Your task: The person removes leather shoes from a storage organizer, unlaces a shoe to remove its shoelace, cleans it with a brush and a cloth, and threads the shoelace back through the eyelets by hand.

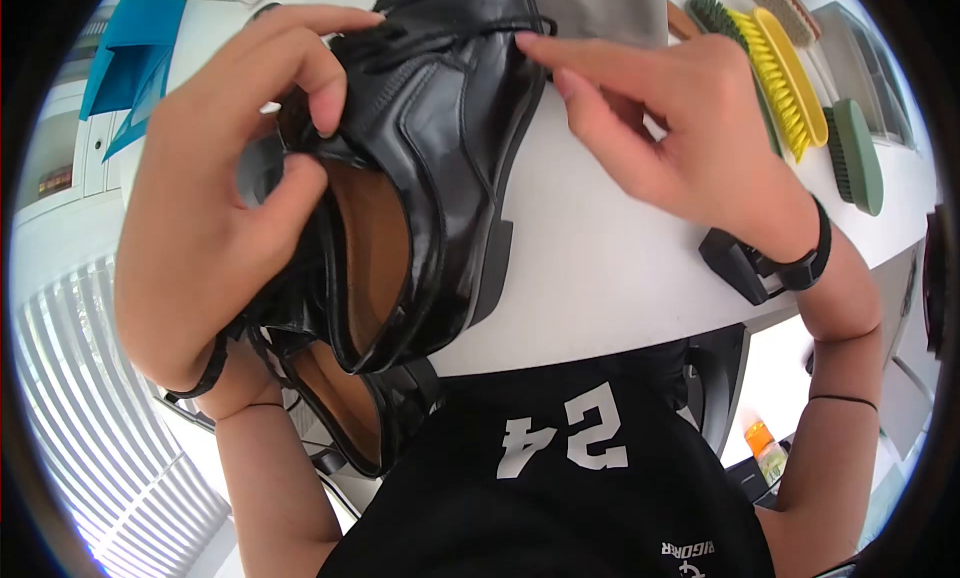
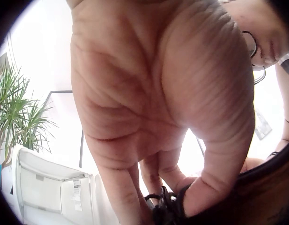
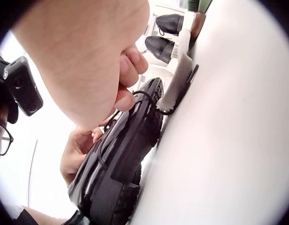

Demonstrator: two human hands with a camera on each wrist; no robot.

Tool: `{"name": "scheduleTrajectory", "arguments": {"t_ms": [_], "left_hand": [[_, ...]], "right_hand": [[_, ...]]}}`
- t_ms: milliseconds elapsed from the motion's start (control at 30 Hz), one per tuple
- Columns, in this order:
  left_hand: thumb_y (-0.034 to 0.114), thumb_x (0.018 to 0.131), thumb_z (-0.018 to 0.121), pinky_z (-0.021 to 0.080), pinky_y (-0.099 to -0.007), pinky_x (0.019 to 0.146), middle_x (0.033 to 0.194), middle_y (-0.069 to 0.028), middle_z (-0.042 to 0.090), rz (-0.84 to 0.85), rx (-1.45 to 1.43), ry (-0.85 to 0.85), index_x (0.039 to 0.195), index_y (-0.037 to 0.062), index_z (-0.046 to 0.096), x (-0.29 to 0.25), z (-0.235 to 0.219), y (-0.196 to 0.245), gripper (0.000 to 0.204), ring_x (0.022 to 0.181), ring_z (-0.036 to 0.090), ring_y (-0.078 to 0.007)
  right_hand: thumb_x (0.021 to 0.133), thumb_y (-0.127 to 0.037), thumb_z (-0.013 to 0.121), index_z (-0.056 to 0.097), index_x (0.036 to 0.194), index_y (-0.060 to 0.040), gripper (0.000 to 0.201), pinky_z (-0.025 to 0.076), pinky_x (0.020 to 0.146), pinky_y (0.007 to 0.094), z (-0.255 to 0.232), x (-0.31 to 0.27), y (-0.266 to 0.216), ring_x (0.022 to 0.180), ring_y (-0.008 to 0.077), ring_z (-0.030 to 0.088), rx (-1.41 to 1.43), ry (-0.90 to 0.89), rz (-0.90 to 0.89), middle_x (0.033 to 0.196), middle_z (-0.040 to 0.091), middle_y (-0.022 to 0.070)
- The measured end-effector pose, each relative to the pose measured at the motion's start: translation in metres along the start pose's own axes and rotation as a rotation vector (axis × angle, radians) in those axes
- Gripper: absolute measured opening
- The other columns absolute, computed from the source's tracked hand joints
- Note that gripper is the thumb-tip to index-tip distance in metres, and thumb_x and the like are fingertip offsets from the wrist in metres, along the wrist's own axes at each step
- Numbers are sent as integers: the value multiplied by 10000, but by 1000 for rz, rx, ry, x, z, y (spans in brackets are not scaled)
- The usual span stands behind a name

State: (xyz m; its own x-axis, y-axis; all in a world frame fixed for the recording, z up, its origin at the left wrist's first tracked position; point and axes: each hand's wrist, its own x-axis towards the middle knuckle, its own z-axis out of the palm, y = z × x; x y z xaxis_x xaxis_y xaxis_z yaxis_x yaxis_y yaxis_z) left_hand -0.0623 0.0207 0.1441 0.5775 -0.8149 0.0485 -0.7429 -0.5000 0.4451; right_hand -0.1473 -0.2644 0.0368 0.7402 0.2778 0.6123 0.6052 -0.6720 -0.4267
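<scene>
A black leather lace-up shoe [image 1: 435, 128] with a tan lining lies on the white table, its heel toward the person. My left hand [image 1: 210, 168] grips it at the top of the lacing, thumb and index finger pinching the tongue area; black lace [image 2: 165, 206] bunches by these fingers in the left wrist view. My right hand [image 1: 690, 128] is at the shoe's far right side, index finger extended to the lace, with thumb apart below it. In the right wrist view the shoe lace [image 3: 146, 95] loops past the fingertips over the sole edge. Below the left hand sits a second black shoe [image 1: 335, 398].
A grey cloth [image 1: 605, 13] lies beyond the shoe. To the right are a yellow brush [image 1: 785, 83], a green brush [image 1: 857, 158] and a dark-bristled brush [image 1: 715, 18]. A teal folded item [image 1: 135, 53] is at the upper left. More black shoes [image 3: 161, 49] stand farther back.
</scene>
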Motion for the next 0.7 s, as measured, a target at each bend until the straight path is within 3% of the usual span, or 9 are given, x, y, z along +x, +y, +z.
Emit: {"name": "scheduleTrajectory", "arguments": {"t_ms": [100, 133, 300, 367, 400, 533, 700], "left_hand": [[-123, 748, 534, 552, -294, 892, 1450, -164, 685, -39, -4, -19, 938, 4, 509, 0, -3, 4, 230, 1022, 625, -165], [-123, 735, 534, 536, -287, 832, 1426, -166, 694, -21, 0, -2, 931, -4, 508, 1, -1, 3, 231, 926, 571, -163], [-113, 718, 545, 485, -284, 757, 1401, -170, 708, 30, -15, 52, 914, -5, 503, 1, 0, -1, 228, 844, 552, -183], [-111, 709, 556, 479, -295, 764, 1404, -179, 709, -72, -89, 18, 899, -3, 498, -1, -2, 5, 226, 843, 560, -220], [-112, 702, 566, 485, -312, 787, 1399, -193, 707, -59, -59, 19, 892, 3, 496, -1, -2, 3, 233, 849, 563, -264], [-115, 704, 583, 503, -321, 831, 1397, -206, 704, -59, -100, 7, 901, 10, 497, -2, -3, 0, 248, 887, 597, -295], [-107, 746, 606, 532, -353, 851, 1413, -200, 705, -66, -47, -23, 939, 23, 526, -2, -7, 6, 246, 972, 673, -343]], "right_hand": [[950, -1, 721, 832, 1260, -25, 330, 391, 470, 304, -3, -3, -2, 440, 142, 511, 75, -97, -62, 575, 591, 12], [895, 14, 730, 823, 1270, -10, 387, 372, 462, 316, -3, -2, -4, 433, 173, 498, 87, -84, -111, 572, 585, 12], [814, 13, 737, 828, 1274, -27, 471, 328, 453, 317, -7, 0, -7, 419, 168, 456, 98, -137, -232, 541, 527, -7], [786, -10, 779, 822, 1222, -30, 438, 392, 431, 341, -8, 2, -8, 428, 204, 543, 135, -162, -220, 530, 568, 7], [787, -15, 780, 827, 1214, -40, 431, 393, 432, 336, -9, 2, -8, 429, 202, 541, 120, -167, -212, 529, 565, 6], [795, -18, 779, 837, 1199, -56, 410, 400, 434, 332, -10, 5, -11, 428, 201, 541, 88, -149, -201, 533, 570, 8], [839, -39, 772, 848, 1167, -58, 337, 426, 446, 337, -8, 5, -13, 422, 210, 546, 25, -101, 39, 527, 577, 34]]}}
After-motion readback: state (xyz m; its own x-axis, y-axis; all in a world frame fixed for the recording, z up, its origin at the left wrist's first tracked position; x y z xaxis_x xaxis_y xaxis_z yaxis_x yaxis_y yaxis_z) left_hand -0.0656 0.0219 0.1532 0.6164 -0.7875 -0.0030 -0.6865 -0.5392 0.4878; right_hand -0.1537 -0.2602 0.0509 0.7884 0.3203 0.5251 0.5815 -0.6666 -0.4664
